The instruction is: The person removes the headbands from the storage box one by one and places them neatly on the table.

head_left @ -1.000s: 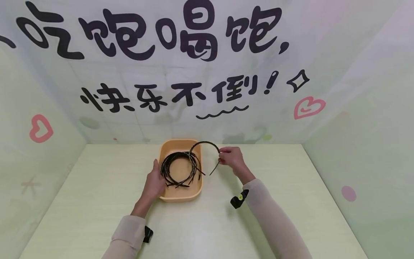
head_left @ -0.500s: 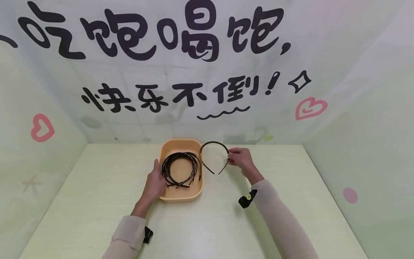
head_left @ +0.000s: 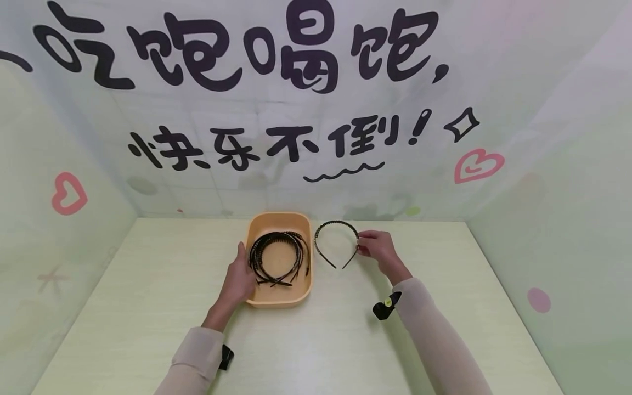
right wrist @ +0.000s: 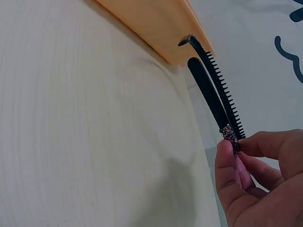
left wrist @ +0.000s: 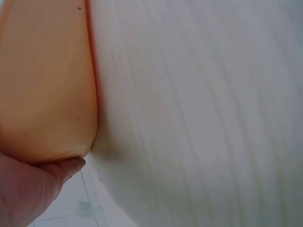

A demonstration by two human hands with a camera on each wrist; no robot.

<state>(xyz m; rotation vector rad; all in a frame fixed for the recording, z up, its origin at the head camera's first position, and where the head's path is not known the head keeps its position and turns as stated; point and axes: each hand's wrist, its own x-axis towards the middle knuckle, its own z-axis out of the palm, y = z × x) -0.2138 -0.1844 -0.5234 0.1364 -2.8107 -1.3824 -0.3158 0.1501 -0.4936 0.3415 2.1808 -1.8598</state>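
Note:
My left hand [head_left: 240,280] holds the left side of an orange plastic bin [head_left: 310,277], its thumb pointing up along the rim. In the left wrist view, a fingertip [left wrist: 75,163] lies against the bin's wall. Several black headbands [head_left: 277,236] lie overlapped in a ring inside the bin. To the right of it, my right hand [head_left: 380,249] pinches one toothed black headband [head_left: 337,223] by its right side, with the loop's ends towards me. The right wrist view shows thumb and fingertips on a glittery patch [right wrist: 228,132] of that headband.
The pale tabletop [head_left: 306,351] stretches around the bin. Behind it rises a wall with large black lettering [head_left: 306,140], close to the bin's far edge. Side walls stand at left and right. Black wrist cameras [head_left: 387,306] sit at both cuffs.
My right hand has moved right and slightly towards me, bringing the pinched headband from over the bin's right edge to beside it. The left hand keeps its place on the bin.

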